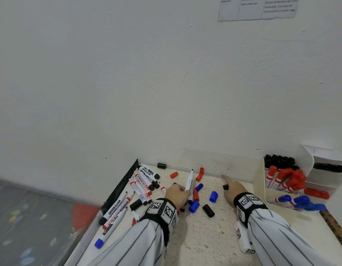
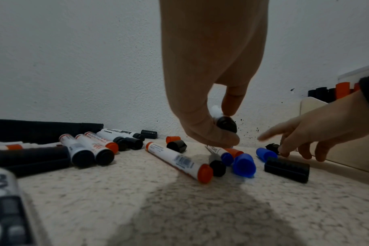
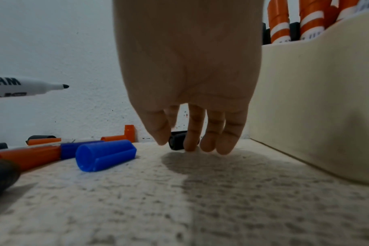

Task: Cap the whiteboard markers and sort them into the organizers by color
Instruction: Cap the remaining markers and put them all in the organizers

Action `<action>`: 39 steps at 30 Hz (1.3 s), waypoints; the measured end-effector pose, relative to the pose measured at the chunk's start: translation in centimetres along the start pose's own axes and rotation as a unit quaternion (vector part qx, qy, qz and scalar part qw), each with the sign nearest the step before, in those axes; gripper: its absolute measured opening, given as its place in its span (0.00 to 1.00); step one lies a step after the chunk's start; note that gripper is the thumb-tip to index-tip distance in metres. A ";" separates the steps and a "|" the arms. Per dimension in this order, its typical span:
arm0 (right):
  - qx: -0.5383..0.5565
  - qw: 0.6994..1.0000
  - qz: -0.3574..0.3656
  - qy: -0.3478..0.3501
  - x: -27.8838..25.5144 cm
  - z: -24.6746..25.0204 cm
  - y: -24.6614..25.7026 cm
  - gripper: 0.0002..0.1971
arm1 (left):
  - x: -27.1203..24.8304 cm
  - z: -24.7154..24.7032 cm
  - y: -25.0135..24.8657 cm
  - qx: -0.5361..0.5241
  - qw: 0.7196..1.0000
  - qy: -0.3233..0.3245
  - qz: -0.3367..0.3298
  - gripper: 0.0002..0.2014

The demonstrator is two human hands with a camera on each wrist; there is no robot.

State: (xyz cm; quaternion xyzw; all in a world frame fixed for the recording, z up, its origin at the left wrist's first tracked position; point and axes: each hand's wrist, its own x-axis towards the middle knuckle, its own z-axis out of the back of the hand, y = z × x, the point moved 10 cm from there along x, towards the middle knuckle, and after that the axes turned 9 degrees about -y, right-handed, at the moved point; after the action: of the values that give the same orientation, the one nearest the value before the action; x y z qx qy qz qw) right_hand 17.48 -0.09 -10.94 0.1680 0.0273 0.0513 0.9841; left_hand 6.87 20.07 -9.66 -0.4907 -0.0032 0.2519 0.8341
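Between the two hands, on a speckled pale surface point(image 1: 197, 237) set against a white wall, lies a scatter of loose caps and uncapped whiteboard markers.

The left hand point(image 1: 176, 193) is curled round an uncapped black marker point(image 1: 189, 182), gripping it near its black rear end. The marker stands nearly upright with its long axis tilted a little away from the person, its bare black tip pointing up toward the wall.

The right hand point(image 1: 233, 187) reaches down to a small black cap point(image 3: 176, 140) lying on its side on the surface near the wall, just beside the organizer. Its fingers hang straight and relaxed. The thumb and one finger stand on either side of the cap, touching or nearly touching it, but have not closed on it; the forefinger points toward the wall. The cap lies right under the right fingertips, and to the right of the held marker, with a blue cap point(image 1: 213, 196) and bare surface between them. The right hand is far nearer the cap than the left.

Judging from this, the coming move is to pinch the cap, carry it leftward and turn its open end to meet the marker's raised tip.

At the far right stands a cream organizer point(image 1: 259, 175) with compartments already holding capped black, red and blue markers. At the left lie more markers point(image 1: 142, 184), mostly uncapped, with red, blue and black caps strewn around.
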 end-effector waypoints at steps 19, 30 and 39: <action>0.276 0.942 0.107 -0.158 -4.8 7.5 4.1 0.11 | -1.8 -0.8 0.1 0.038 0.998 -0.010 -0.039 0.16; 0.252 0.959 0.108 -0.069 -8.3 7.8 3.8 0.13 | -5.9 -1.4 -1.7 0.024 0.991 -0.004 -0.133 0.14; 0.263 0.963 0.041 -0.038 -10.9 6.4 1.2 0.16 | -9.5 -2.5 -2.7 -0.033 0.978 -0.006 -0.205 0.13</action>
State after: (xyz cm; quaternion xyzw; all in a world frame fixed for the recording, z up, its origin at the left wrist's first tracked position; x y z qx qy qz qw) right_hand 6.97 -2.26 -4.09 0.4240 -0.0041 0.0764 0.9024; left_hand 0.34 12.94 -6.46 -0.5054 -0.1173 0.0786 0.8512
